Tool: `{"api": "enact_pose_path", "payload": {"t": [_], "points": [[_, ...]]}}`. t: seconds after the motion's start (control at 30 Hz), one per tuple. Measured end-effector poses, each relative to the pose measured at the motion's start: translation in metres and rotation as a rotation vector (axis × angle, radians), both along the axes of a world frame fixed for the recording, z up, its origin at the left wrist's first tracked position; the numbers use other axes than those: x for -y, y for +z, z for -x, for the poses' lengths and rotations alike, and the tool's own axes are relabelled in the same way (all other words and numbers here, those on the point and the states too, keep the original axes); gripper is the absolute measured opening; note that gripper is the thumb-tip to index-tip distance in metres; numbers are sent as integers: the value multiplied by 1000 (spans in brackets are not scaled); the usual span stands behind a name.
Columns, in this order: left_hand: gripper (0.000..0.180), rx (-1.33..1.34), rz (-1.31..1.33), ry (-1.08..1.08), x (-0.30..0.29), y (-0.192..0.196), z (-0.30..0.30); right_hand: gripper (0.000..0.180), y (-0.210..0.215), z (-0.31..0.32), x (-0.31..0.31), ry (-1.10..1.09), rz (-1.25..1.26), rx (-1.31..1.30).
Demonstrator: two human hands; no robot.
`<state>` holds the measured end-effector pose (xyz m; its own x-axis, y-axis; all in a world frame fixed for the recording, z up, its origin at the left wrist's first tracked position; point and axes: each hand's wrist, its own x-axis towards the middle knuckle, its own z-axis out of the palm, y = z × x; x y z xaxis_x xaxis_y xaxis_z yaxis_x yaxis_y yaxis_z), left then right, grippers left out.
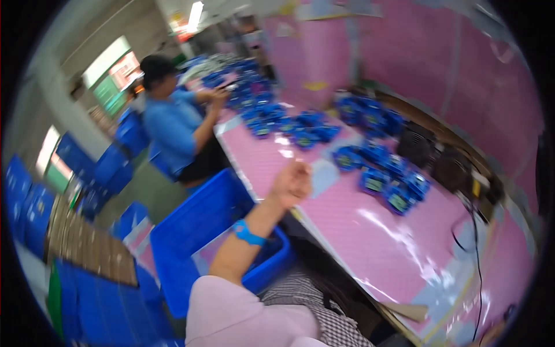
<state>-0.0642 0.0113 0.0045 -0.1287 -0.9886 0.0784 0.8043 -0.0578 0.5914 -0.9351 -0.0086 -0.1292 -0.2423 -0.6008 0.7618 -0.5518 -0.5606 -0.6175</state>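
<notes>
My left hand (293,184), with a blue band (249,232) at its wrist, is raised over the near edge of a pink-covered table (352,231). Its fingers look curled in, somewhat blurred, and nothing shows in them. Closest to it on the table are clusters of small blue devices (374,180), apart from the hand. Below the forearm stands a large blue bin (173,243). A blurred skin-coloured patch (494,333) at the lower right rim may be my right hand; its fingers cannot be made out.
A co-worker in a blue shirt (170,130) stands at the table's far left, hands raised. More blue devices (248,87) cover the far end. Dark round-faced boxes (451,169) and a black cable (477,260) lie along the wall. Flattened cardboard (87,243) and blue crates (107,306) fill the left.
</notes>
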Motion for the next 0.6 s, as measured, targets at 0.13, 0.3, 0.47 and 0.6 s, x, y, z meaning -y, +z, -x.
{"api": "enact_pose_path", "payload": {"t": [0.13, 0.3, 0.47, 0.6], "points": [[27, -396, -47, 76, -48, 12, 61, 25, 2, -77, 86, 175, -3, 61], [27, -89, -163, -148, -42, 0, 156, 27, 161, -295, 7, 139, -76, 90], [19, 255, -268, -304, -37, -8, 196, 43, 124, -368, -3, -109, -359, -309], [13, 1133, 11, 83, -40, -15, 201, 36, 173, -455, 5, 238, -384, -307]]}}
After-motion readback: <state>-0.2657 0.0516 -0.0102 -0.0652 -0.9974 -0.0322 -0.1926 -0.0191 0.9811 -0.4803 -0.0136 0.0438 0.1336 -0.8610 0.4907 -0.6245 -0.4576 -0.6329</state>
